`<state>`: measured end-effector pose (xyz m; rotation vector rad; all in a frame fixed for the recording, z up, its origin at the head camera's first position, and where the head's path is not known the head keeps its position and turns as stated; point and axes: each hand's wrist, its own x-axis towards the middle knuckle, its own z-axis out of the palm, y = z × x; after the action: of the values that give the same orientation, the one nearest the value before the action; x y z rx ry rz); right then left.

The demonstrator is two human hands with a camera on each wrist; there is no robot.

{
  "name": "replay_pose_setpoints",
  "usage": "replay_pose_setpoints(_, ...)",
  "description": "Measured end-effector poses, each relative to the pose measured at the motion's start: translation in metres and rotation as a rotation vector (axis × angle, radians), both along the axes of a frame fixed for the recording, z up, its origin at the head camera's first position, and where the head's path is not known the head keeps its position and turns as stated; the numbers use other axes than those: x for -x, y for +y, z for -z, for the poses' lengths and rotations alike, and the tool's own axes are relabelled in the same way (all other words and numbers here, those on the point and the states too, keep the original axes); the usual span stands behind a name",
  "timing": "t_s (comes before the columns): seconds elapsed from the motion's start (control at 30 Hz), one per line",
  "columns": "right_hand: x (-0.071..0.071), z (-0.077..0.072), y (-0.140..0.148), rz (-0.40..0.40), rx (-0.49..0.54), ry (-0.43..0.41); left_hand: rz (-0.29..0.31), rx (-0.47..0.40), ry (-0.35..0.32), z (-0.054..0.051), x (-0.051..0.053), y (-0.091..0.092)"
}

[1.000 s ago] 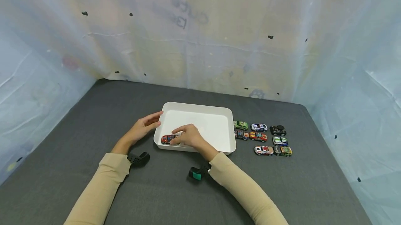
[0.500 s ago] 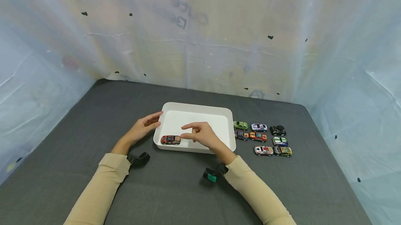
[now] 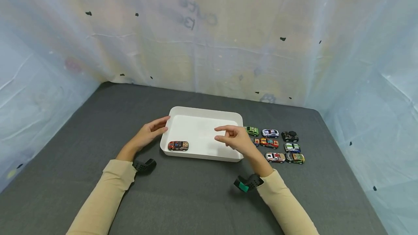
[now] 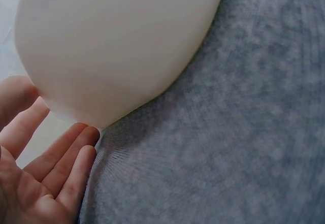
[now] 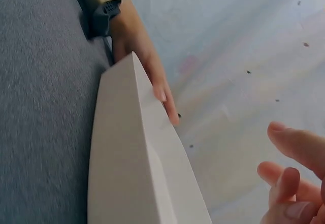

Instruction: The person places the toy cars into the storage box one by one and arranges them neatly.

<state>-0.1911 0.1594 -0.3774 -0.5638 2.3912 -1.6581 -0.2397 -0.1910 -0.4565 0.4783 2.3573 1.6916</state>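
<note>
The left hand (image 3: 149,134) rests its fingertips on the left side of a white tray (image 3: 202,110); in the left wrist view this hand (image 4: 56,173) touches the tray's outer wall (image 4: 111,46). A red and black toy car (image 3: 178,146) lies in the tray's front left corner. Above the tray's right side hovers the right hand (image 3: 238,140), thumb and index finger apart, nothing between them. The right wrist view shows the same hand (image 5: 297,176) off to the side of the tray (image 5: 119,148).
Right of the tray stand several toy cars, among them a green one (image 3: 252,131), an orange-red one (image 3: 269,143), a black one (image 3: 289,136) and a white and red one (image 3: 275,157). Plastic sheeting (image 3: 209,46) hangs behind the grey table (image 3: 183,198).
The right hand has let go of the red and black car and moved right across the tray, now partly covering the cars nearest it. The left hand and tray have stayed put.
</note>
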Motion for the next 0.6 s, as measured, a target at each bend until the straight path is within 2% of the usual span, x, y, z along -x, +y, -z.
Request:
replay_pose_setpoints(0.1, 0.0, 0.0, 0.01, 0.008, 0.011, 0.034, 0.002, 0.004, 0.0, -0.001, 0.0, 0.001)
replay_pose_setpoints(0.4, -0.001, -0.001, 0.039, 0.09, 0.008, 0.029, -0.007, 0.02, -0.003, -0.001, 0.0, 0.002)
replay_pose_setpoints(0.6, -0.001, 0.005, 0.061, 0.16, -0.025, -0.021, -0.013, 0.048, -0.009, 0.001, -0.001, 0.001)
